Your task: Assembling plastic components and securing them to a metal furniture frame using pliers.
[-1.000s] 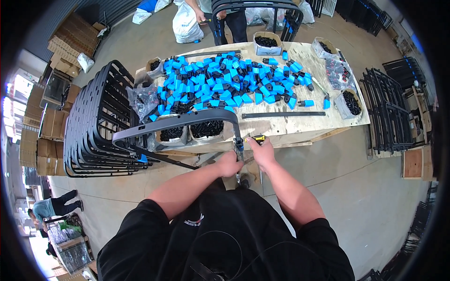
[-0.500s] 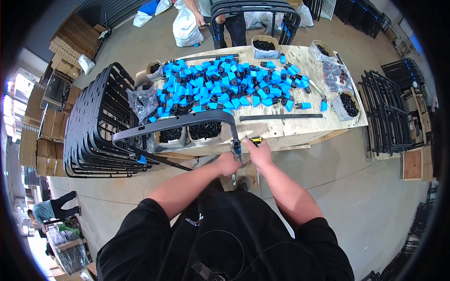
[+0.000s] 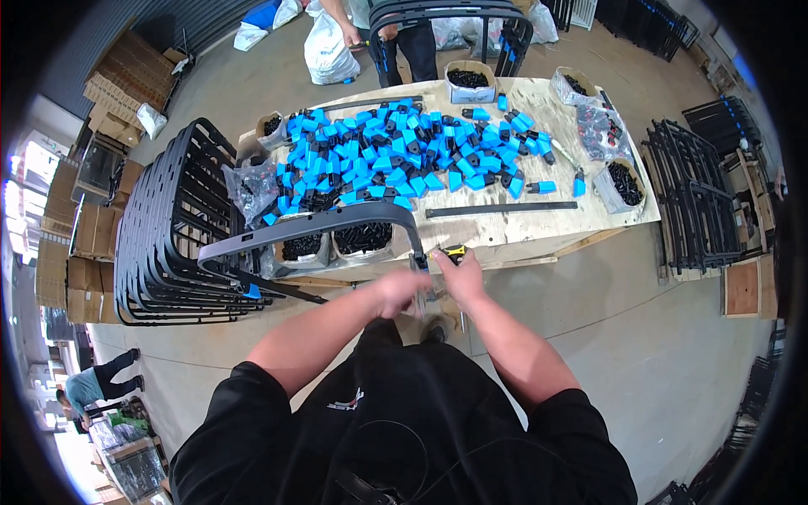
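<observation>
A black curved tubular frame reaches from the left across the front of the table, its bent end coming down by my hands. My left hand is smeared by motion just below that end, and a blurred metallic piece shows beside its fingers. My right hand is closed round a yellow-and-black handled tool, probably a screwdriver, right of the frame's end. A thin metal shaft shows below this hand. Many blue-and-black plastic pieces lie heaped on the wooden table.
Boxes of small black parts stand around the table, including a front box and a right box. A flat black bar lies near the front edge. Stacked black frames stand at left. Across the table, a person's hand holds a tool.
My left hand has shifted slightly left and up and is now blurred. My right hand keeps its grip on the yellow-and-black tool. The view has shifted a little.
</observation>
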### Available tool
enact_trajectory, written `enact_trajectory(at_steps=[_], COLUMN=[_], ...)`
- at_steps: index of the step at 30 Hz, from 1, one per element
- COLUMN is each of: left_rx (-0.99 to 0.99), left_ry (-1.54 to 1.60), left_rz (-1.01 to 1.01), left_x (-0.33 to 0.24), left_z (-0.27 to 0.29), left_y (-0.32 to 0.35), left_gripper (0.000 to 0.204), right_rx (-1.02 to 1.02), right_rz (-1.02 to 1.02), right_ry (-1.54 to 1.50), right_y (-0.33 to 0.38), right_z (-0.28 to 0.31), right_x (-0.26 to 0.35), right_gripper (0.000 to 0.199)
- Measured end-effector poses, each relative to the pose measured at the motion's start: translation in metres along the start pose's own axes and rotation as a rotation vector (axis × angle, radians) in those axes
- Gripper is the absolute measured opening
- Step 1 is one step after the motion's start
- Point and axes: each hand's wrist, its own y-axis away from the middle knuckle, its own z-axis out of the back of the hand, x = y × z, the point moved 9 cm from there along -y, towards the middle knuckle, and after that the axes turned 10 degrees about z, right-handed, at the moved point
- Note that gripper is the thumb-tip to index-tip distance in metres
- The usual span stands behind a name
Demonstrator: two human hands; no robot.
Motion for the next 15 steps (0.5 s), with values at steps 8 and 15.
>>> enact_trajectory(at_steps=[8,15], left_rx=[-0.706,-0.408], left_ry=[-0.927,-0.714], left_rz=[-0.484,-0.277], left_x=[0.000,-0.011], left_z=[0.015,0.010], left_y=[-0.025,-0.004], left_gripper=[0.032,0.035], right_rx=[-0.055,-0.053], right_rz=[0.118,0.122], right_ry=[0.004,-0.013], right_y=[0.002,0.002], right_z=[0.006,0.001], right_x=[-0.002,-0.003], right_gripper=[0.061,0.060])
